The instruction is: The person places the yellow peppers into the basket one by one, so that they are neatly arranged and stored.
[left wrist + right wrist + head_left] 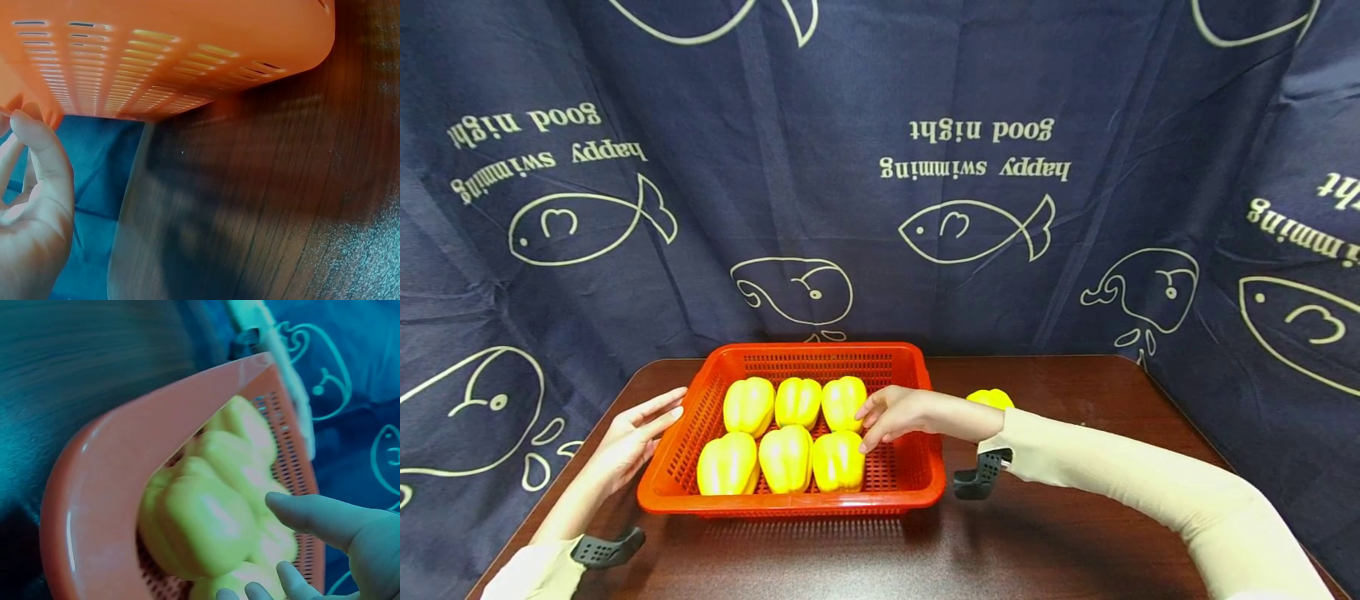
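Observation:
Several yellow bell peppers (786, 458) stand in two rows inside an orange-red plastic basket (790, 502) with slotted walls. My left hand (628, 446) is at the basket's left rim, thumb and fingertips pinching its edge; the left wrist view shows this hand (37, 194) below the slotted wall. Over the basket's right part hovers my right hand (895, 412), fingers spread and nothing held. Its fingertips are close beside the rightmost peppers. In the right wrist view a gap lies between the thumb (312, 515) and the other fingers, near the peppers (209, 525).
Another yellow bell pepper (991, 398) lies on the dark wooden table (1045, 533) right of the basket, partly hidden behind my right forearm. A dark blue curtain (865, 208) with fish and whale drawings hangs behind and beside the table.

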Available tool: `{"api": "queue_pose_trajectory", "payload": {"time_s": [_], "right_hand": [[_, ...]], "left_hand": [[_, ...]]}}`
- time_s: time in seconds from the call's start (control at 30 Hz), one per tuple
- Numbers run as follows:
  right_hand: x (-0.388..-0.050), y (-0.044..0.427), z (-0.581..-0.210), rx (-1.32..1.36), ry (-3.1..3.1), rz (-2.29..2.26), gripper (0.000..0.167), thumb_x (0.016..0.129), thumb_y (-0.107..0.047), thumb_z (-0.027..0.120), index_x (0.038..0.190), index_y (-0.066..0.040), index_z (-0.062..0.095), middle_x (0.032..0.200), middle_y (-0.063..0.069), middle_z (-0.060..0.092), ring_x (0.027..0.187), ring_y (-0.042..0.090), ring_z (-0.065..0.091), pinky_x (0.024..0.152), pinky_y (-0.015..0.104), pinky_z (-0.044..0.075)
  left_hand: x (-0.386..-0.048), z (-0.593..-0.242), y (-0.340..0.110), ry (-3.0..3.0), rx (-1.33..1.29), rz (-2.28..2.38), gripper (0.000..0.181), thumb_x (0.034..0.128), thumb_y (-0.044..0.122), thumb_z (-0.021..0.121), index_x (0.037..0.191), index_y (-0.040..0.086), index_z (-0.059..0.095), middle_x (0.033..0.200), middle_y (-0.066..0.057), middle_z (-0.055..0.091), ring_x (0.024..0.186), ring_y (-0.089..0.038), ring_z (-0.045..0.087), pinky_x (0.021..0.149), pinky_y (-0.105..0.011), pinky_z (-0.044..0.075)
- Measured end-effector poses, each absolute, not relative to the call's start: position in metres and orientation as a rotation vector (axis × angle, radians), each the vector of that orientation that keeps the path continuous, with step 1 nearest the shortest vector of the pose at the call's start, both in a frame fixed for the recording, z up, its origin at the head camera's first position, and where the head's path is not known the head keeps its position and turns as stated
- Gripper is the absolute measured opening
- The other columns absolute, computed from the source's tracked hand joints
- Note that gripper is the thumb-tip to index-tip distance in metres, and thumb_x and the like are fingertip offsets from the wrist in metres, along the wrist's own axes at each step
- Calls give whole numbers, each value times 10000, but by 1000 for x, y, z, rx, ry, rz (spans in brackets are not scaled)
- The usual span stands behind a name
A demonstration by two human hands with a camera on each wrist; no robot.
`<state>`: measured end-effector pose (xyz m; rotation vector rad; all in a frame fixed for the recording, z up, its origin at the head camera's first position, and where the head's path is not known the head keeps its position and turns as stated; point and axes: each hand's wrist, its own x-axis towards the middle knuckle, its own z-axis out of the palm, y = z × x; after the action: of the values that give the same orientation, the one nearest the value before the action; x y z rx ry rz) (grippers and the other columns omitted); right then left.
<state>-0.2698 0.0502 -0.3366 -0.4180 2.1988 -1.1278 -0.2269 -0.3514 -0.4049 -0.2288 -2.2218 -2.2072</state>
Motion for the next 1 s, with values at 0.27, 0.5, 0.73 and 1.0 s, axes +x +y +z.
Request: {"api": "queue_pose_trajectory", "payload": {"time_s": [0.27,0.5,0.73,1.0], "right_hand": [[-265,67,-323,-562,2295,-1119,530,710,-47,785,1193,25,580,1191,160,616,998,211,594,812,286,541],[-264,86,-314,-589,2317,-1141,460,725,-52,786,1150,-24,612,1173,127,621,1006,251,611,859,307,530],[-264,109,-312,-656,2306,-1129,474,742,-32,782,1176,-1,592,1201,157,614,1065,316,594,875,314,526],[-266,141,-314,-666,2284,-1183,533,748,-46,780,1222,46,555,1235,227,583,1071,341,577,857,304,529]], "left_hand": [[-227,-406,-352,-2222,-231,-2213,346,981,82,531,1203,321,648,1043,178,683,680,23,625,496,-96,454],[-229,-407,-353,-2202,-272,-2254,363,989,63,505,1257,277,623,1071,174,677,859,-5,668,694,-164,555],[-229,-406,-352,-2191,-282,-2283,357,990,68,504,1253,278,623,1070,169,680,887,-20,674,715,-183,562],[-228,-406,-353,-2196,-287,-2270,369,989,64,503,1283,261,608,1083,179,667,922,-22,671,756,-202,565]]}}
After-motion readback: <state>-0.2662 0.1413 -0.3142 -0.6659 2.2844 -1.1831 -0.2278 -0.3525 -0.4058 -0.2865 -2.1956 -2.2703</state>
